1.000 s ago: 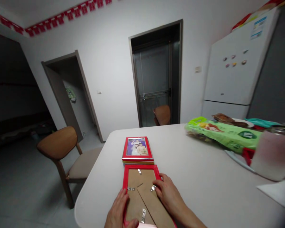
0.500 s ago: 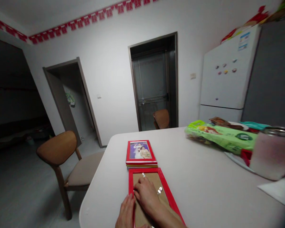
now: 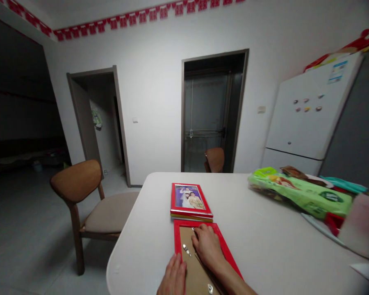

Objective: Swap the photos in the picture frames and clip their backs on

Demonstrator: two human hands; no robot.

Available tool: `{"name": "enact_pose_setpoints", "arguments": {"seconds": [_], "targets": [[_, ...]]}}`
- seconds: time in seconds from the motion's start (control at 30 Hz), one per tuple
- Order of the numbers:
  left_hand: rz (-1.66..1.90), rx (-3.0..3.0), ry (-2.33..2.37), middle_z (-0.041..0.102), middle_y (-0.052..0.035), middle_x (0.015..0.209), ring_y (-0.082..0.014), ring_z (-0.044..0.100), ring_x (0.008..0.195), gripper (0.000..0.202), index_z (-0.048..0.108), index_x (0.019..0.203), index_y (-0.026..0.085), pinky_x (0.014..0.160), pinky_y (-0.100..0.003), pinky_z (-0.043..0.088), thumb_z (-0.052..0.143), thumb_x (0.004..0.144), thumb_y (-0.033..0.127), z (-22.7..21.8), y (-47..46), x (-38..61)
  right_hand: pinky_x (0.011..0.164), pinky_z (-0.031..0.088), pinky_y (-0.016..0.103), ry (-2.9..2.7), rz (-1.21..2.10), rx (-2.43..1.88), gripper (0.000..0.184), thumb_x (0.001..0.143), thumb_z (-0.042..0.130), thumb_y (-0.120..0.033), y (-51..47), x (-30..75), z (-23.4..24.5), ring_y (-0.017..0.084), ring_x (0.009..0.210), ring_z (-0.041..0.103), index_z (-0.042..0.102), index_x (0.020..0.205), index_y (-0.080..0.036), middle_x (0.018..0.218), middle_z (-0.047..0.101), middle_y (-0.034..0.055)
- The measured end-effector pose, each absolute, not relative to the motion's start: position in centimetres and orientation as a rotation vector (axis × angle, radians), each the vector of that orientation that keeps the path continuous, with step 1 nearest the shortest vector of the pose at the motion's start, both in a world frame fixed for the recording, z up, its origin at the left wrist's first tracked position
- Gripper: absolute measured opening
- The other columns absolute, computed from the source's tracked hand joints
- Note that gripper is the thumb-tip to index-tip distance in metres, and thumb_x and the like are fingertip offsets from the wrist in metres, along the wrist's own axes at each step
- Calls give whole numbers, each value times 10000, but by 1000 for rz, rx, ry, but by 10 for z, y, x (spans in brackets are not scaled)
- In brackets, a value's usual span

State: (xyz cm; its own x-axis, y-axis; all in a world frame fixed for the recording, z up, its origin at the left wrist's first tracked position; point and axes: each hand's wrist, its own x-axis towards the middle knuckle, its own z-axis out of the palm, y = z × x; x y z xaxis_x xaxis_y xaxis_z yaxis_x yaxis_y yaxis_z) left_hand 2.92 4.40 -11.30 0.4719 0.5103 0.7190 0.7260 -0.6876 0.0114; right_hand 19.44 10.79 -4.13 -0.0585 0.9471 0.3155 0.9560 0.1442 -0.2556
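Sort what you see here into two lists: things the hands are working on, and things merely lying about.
Worked on: face-down red frame, its metal clip, with the left hand and right hand resting on it.

Lying about, untouched: framed photo stack, green packet, pink jar, chair, fridge.

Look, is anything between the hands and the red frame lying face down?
Nothing visible. The left hand and right hand both rest right on the frame, on its brown back, the right one at a metal clip.
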Motion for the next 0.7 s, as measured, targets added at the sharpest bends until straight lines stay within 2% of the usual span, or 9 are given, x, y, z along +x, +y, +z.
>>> {"name": "enact_pose_setpoints", "arguments": {"seconds": [0.23,0.37,0.5,0.6,0.7], "targets": [[-982,-2436,-1126,522,-126,1148,-215,450,1087,515,268,1256,176,814,-299,474,467,781,172,-114,43,29,768,329,344,-2022,108,-1812,273,744,405,-245,103,195,-29,219,881,463,597,932,-197,930,550,91],[-941,-2466,-1163,499,-136,1172,-216,431,1104,513,296,1238,154,832,-293,463,477,759,139,-112,40,28,860,312,312,-2170,428,-1472,340,689,429,-190,69,210,-14,187,986,444,587,988,-223,1064,510,75],[-964,-2484,-1196,486,-148,1182,-229,414,1118,505,331,1216,142,853,-308,452,516,755,234,-112,37,29,892,297,274,-2354,715,-1252,340,561,456,-90,30,228,-4,165,1025,431,666,772,-254,1071,513,38],[-1062,-2447,-1223,502,-141,1166,-240,426,1108,577,315,1227,169,849,-336,458,543,733,363,-113,36,32,919,263,301,-2379,703,-1254,351,536,477,-87,21,231,-5,186,1065,390,678,754,-276,1085,520,30],[-1081,-2454,-1220,502,-142,1166,-244,428,1105,597,296,1236,178,845,-347,459,539,732,387,-111,35,32,893,281,303,-2376,638,-1277,300,551,509,-117,26,227,-14,192,1042,396,680,723,-293,1047,548,14]]}}
